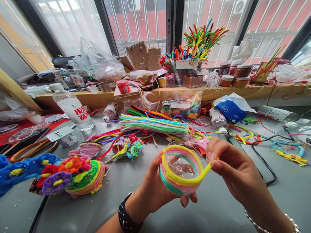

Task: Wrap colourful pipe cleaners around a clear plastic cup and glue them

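My left hand (152, 181) is wrapped round a clear round plastic cup (181, 168), held tilted so its open top faces me. Bands of teal, pink and yellow pipe cleaner circle the cup's outside. Between the thumb and forefinger of my right hand (229, 168) is the free end of the yellow pipe cleaner (206, 169), stretched out from the cup's right side. The rest of that yellow strand lies along the upper part of the cup. Just behind the cup lies a pink tool (200, 143), probably a glue gun, partly hidden by my right hand.
A bundle of pastel pipe cleaners (153, 124) lies behind the cup. Fuzzy flower pieces (80, 178) sit on the left, near a plastic bottle (73, 108). A black cable (270, 178) runs on the right. Jars and more pipe cleaners (201, 45) stand on the wooden sill.
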The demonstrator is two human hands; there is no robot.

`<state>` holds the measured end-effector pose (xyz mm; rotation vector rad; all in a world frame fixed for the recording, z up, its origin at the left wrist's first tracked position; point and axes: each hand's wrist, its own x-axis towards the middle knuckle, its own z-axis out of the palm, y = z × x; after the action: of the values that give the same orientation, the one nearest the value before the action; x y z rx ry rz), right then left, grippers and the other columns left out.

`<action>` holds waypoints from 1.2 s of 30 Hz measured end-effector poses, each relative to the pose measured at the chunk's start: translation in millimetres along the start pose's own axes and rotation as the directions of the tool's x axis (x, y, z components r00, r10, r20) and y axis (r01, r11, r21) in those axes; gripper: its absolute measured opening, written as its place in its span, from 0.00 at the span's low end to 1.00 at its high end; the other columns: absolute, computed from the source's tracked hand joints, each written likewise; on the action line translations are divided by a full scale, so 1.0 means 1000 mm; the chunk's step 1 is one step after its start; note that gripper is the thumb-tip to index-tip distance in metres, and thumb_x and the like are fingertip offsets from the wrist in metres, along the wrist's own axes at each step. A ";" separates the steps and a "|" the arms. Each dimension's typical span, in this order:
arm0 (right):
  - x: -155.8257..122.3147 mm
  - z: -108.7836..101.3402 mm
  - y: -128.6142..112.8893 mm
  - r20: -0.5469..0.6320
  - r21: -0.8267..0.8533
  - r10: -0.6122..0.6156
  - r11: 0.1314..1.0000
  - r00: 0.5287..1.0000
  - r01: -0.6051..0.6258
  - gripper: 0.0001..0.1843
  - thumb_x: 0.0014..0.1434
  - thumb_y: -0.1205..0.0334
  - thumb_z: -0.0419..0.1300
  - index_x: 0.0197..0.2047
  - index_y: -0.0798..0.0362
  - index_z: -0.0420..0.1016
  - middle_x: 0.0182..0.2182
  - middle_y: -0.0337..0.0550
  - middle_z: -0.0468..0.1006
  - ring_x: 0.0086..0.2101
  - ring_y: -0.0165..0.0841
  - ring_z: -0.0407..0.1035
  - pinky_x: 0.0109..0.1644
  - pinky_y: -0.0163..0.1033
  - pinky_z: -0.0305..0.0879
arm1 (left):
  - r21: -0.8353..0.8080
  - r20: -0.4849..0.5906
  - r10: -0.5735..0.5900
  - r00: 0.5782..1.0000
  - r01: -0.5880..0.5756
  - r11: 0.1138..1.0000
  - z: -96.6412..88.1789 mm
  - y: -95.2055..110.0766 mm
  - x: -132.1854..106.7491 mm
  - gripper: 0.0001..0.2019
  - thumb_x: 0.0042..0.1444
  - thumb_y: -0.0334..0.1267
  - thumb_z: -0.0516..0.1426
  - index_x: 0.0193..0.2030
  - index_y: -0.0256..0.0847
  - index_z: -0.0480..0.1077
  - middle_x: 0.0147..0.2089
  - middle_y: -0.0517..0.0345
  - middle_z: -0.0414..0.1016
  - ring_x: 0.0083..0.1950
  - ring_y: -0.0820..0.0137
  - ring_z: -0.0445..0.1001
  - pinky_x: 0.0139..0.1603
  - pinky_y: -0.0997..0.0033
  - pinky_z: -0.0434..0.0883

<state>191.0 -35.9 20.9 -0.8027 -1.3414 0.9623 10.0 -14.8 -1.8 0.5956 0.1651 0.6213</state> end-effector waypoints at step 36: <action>0.000 0.000 0.011 -0.024 -0.015 0.052 0.999 0.998 -0.052 0.10 0.54 0.56 0.62 0.26 0.51 0.69 0.25 0.37 0.63 0.25 0.27 0.56 0.26 0.32 0.57 | -0.116 0.031 0.016 0.999 -0.013 0.993 0.009 0.008 0.002 0.30 0.54 0.56 0.52 0.53 0.31 0.69 0.44 0.46 0.79 0.43 0.59 0.78 0.37 0.73 0.70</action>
<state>189.9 -31.0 11.2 -0.8624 -1.3146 0.9811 10.9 -12.6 10.3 0.4949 0.0941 0.6307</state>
